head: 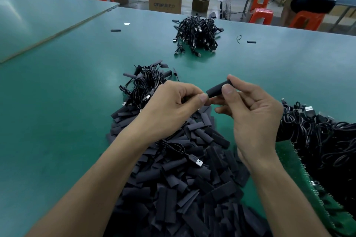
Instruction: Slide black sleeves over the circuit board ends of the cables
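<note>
My right hand (248, 109) pinches a black sleeve (216, 89) between thumb and forefinger, its open end facing left. My left hand (173, 106) is closed on the end of a black cable, right at the sleeve's mouth; the circuit board end is hidden by my fingers. The cable (173, 145) trails down below my left wrist to a silver USB plug (198, 162). Both hands hover above a big heap of loose black sleeves (183, 184) on the green table (67, 102).
A pile of sleeved cables (148, 81) lies just beyond my left hand. Another cable bundle (196, 34) sits further back. Tangled cables and green circuit boards (317, 152) fill the right edge. Stray sleeves (115, 30) lie far back. A person sits at another bench, back right.
</note>
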The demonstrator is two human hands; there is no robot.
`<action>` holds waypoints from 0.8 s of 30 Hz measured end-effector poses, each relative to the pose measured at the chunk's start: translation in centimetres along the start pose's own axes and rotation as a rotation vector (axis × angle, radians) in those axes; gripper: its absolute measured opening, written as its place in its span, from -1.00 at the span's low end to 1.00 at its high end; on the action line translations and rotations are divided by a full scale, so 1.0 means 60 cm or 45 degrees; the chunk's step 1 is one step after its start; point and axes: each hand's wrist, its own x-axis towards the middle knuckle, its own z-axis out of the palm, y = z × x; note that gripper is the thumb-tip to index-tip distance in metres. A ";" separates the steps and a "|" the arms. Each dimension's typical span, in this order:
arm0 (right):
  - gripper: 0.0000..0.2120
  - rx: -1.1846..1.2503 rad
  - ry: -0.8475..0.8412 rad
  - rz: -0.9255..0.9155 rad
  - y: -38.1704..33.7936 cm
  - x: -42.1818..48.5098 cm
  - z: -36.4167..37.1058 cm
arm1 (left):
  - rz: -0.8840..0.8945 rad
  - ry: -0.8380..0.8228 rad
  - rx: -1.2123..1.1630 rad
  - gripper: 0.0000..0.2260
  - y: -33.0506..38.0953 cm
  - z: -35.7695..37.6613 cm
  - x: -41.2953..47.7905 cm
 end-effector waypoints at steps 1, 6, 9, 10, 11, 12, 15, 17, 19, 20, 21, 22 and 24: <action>-0.82 -0.008 0.004 0.014 -0.003 0.001 -0.002 | -0.005 -0.010 0.003 -0.83 -0.001 0.001 0.000; -0.89 0.034 0.067 0.140 -0.019 0.012 -0.017 | -0.089 -0.106 0.058 -0.86 -0.005 -0.004 -0.002; -0.90 0.144 0.129 0.201 -0.032 0.019 -0.024 | -0.214 -0.177 0.239 -0.76 -0.016 -0.015 -0.003; -0.89 0.180 0.142 0.214 -0.036 0.021 -0.026 | -0.264 -0.195 0.311 -0.75 -0.019 -0.016 -0.002; -0.89 0.208 0.159 0.226 -0.038 0.022 -0.028 | -0.309 -0.201 0.379 -0.76 -0.022 -0.017 -0.002; -0.89 0.230 0.178 0.239 -0.041 0.024 -0.030 | -0.343 -0.192 0.436 -0.79 -0.024 -0.016 -0.001; -0.89 0.272 0.225 0.262 -0.045 0.027 -0.032 | -0.364 -0.139 0.553 -0.84 -0.031 -0.014 0.002; -0.91 0.252 0.226 0.251 -0.043 0.027 -0.034 | -0.366 -0.084 0.552 -0.81 -0.037 -0.014 0.004; -0.89 0.213 0.201 0.256 -0.036 0.024 -0.034 | -0.343 0.016 0.518 -0.82 -0.038 -0.013 0.006; -0.83 0.184 0.178 0.287 -0.032 0.023 -0.035 | -0.330 0.084 0.469 -0.81 -0.037 -0.013 0.008; -0.75 0.136 0.144 0.334 -0.028 0.022 -0.036 | -0.315 0.156 0.397 -0.80 -0.035 -0.013 0.010; -0.69 0.049 0.096 0.383 -0.024 0.020 -0.038 | -0.297 0.236 0.328 -0.79 -0.034 -0.015 0.013; -0.70 -0.235 -0.074 0.458 -0.018 0.017 -0.043 | -0.257 0.418 0.233 -0.78 -0.032 -0.020 0.021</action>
